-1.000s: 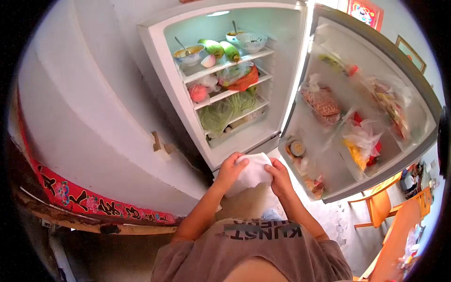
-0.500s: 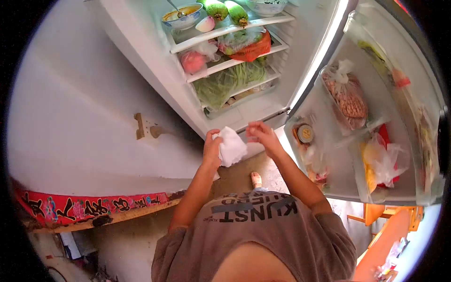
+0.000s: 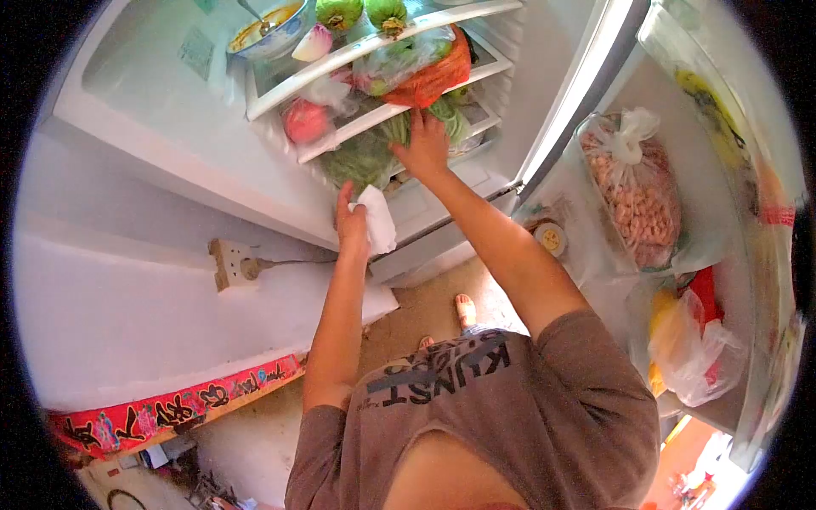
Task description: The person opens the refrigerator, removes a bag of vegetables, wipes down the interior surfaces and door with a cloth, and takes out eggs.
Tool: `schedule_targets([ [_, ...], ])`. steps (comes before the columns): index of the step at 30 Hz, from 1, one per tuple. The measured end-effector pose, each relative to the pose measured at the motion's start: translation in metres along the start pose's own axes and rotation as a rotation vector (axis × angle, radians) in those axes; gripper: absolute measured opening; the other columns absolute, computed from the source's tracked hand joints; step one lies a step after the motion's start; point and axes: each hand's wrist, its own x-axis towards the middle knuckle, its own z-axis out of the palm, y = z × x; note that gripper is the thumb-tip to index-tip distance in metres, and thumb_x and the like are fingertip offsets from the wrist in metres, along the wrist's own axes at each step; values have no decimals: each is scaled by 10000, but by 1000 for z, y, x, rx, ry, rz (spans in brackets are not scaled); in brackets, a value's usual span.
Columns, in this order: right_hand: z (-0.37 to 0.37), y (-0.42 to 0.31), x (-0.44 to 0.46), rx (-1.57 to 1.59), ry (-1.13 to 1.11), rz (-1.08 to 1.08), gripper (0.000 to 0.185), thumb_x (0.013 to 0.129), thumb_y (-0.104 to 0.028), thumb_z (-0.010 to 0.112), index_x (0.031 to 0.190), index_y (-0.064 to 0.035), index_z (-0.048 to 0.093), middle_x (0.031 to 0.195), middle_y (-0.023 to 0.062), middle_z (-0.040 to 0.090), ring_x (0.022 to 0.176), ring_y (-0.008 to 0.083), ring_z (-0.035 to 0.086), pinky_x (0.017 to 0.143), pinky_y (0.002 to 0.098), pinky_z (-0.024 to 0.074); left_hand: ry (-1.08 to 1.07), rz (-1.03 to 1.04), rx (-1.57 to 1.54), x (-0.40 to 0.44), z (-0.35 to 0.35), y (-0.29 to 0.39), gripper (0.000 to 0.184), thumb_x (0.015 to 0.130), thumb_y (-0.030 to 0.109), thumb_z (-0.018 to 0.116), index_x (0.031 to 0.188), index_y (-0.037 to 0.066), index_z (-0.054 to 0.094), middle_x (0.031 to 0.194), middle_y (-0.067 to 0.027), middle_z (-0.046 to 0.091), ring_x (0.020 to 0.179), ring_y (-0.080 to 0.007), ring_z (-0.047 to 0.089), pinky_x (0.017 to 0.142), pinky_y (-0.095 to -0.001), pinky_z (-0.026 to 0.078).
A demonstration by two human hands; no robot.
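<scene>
My left hand [image 3: 350, 223] is closed around a folded white cloth [image 3: 377, 221] just in front of the open fridge [image 3: 408, 217]. My right hand [image 3: 425, 146] reaches into the fridge with fingers stretched and thumb apart, at a bag of long green vegetables [image 3: 361, 160] on the lower shelf. Its fingertips are near the underside of the shelf above; whether they touch the bag or the shelf edge I cannot tell. An orange-red bag [image 3: 433, 81] with green produce lies on the shelf just above that hand.
A bowl with a spoon [image 3: 268, 34], green gourds [image 3: 340, 12] and a pink-white onion piece [image 3: 313, 42] sit on the upper shelf. A bagged pink-red item [image 3: 306, 121] lies left. The open door holds a bag of peanuts [image 3: 633, 191] and a jar [image 3: 551, 239]. A wall socket [image 3: 231, 265] is at left.
My right hand has moved forward from beside the cloth into the fridge's lower shelf. My left hand, still holding the cloth, has shifted left and forward. The view has moved closer to the fridge.
</scene>
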Motion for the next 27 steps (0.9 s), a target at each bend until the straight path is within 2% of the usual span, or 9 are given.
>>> schedule_targets([
  [1,3,19,2,167,50,-129,706,707,-264,723,1301,-17,433,1186,220,511,1111,379,452,915,464,380,-1,-21,-33,5,6,0,634,784,-111,399,1386,91,407,1425,-114,393,1257,-209,416,1005,-281,352],
  [5,2,79,30,301,-20,-31,628,711,-212,705,1252,0,465,1156,232,518,1081,380,475,879,451,401,-43,26,18,6,12,-6,645,776,-112,398,1388,91,404,1379,-102,433,1167,-194,486,954,-277,397],
  [8,-5,98,55,210,242,100,640,721,-209,718,1253,8,435,1137,243,501,1078,436,455,948,490,378,-36,-42,-37,5,16,-14,639,767,-113,394,1374,87,418,1294,-86,475,999,-163,544,857,-283,450],
  [13,26,109,102,391,218,99,669,739,-249,721,1291,-33,410,1308,255,441,1216,455,381,1017,478,351,20,-57,-77,6,12,-33,592,765,-113,393,1326,66,447,1299,-104,481,1110,-188,508,929,-276,410],
  [17,87,159,138,-35,86,112,566,766,-333,689,1224,-43,526,1165,211,579,1134,375,519,965,437,414,-78,32,-53,-15,7,-35,580,739,-114,383,1289,44,478,1297,-119,485,1166,-212,481,991,-290,370],
  [21,47,134,108,429,360,436,529,741,-312,725,1176,-52,576,1068,204,632,992,378,608,858,430,470,-102,-26,-36,-24,4,-15,565,708,-117,379,1236,34,513,1229,-116,526,1123,-216,511,981,-310,396],
  [23,-4,93,72,629,389,396,543,733,-299,738,1182,-51,563,1097,188,623,987,352,612,859,411,465,-119,-37,-78,-30,2,-9,548,707,-114,382,1217,31,520,1187,-112,549,1089,-213,529,961,-308,413],
  [25,-12,92,47,767,549,466,561,787,-340,696,1221,-46,494,1078,116,574,944,230,565,758,336,468,-133,-42,-126,-31,1,-11,532,705,-111,384,1198,29,528,1144,-108,572,1055,-210,548,941,-305,431],
  [27,-36,82,6,1079,577,462,515,778,-225,699,1211,-64,471,995,80,554,797,222,550,705,329,481,-180,-19,-47,-25,1,-18,484,707,-101,390,1149,25,542,1071,-103,602,997,-207,573,904,-305,458],
])
